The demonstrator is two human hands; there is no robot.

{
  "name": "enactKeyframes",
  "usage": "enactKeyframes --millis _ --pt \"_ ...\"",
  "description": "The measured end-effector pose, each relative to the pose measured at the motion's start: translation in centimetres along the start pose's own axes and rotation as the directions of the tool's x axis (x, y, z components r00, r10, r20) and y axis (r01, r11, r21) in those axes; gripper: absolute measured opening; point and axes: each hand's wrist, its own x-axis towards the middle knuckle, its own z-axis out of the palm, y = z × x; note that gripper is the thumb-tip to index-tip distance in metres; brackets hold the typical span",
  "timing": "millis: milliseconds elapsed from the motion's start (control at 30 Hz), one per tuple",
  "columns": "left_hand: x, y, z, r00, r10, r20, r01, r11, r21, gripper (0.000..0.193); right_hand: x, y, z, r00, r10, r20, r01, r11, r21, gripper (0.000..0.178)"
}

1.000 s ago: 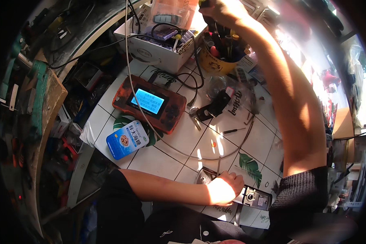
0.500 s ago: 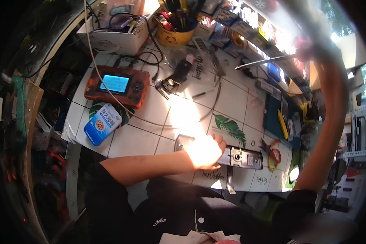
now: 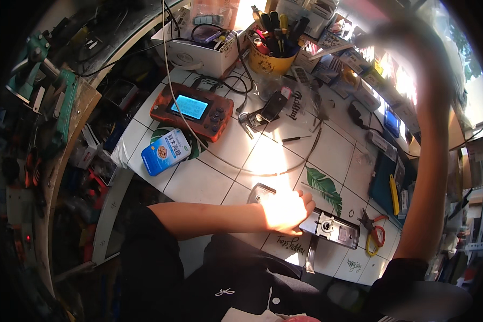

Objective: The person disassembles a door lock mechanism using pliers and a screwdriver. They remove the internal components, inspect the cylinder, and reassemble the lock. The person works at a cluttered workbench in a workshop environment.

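A long metal door-handle plate [image 3: 344,232] lies on the white tiled tabletop, its inner side up, with a round socket in the middle of its right part. Its lever [image 3: 310,256] points toward me over the near edge. My left hand [image 3: 287,213], glaring in sunlight, is closed over the plate's middle and hides that part. High at the upper right, my right hand [image 3: 394,40] is blurred. It grips a screwdriver [image 3: 331,51], whose thin shaft points left toward the tool pot; its handle is mostly lost in the blur.
An orange device [image 3: 217,115] with a lit screen and a blue tin [image 3: 165,152] stand at left. A yellow pot [image 3: 271,63] of tools is at the back. Pliers [image 3: 371,231] and a yellow cutter [image 3: 394,194] lie at right. A grey cable [image 3: 225,162] crosses the table.
My right hand has moved the screwdriver upward and left, nearer the tool pot. My left hand stays on the door-handle plate. The whole view has shifted, moving the table rightward and down in the picture.
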Motion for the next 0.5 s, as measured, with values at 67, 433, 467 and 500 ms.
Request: enactKeyframes --millis 67,433,467,500 --pt "0.0 0.1 0.2 0.999 0.001 -0.037 -0.001 1.0 0.011 0.063 4.0 0.9 6.3 0.998 0.05 0.029 -0.053 0.992 0.114 0.023" --pt "-0.3 0.1 0.3 0.963 0.028 -0.267 -0.041 0.998 -0.041 0.058 13.2 8.2 22.5 0.906 0.086 0.414 0.024 0.967 -0.253 0.015" --pt "-0.2 0.1 0.3 0.962 0.026 -0.273 -0.042 0.998 -0.053 0.057 13.4 8.6 23.1 0.891 0.091 0.445 0.028 0.967 -0.254 0.015" --pt "-0.2 0.1 0.4 0.96 0.025 -0.279 -0.045 0.997 -0.064 0.057 13.5 8.9 23.8 0.874 0.095 0.476 0.038 0.964 -0.263 0.015"
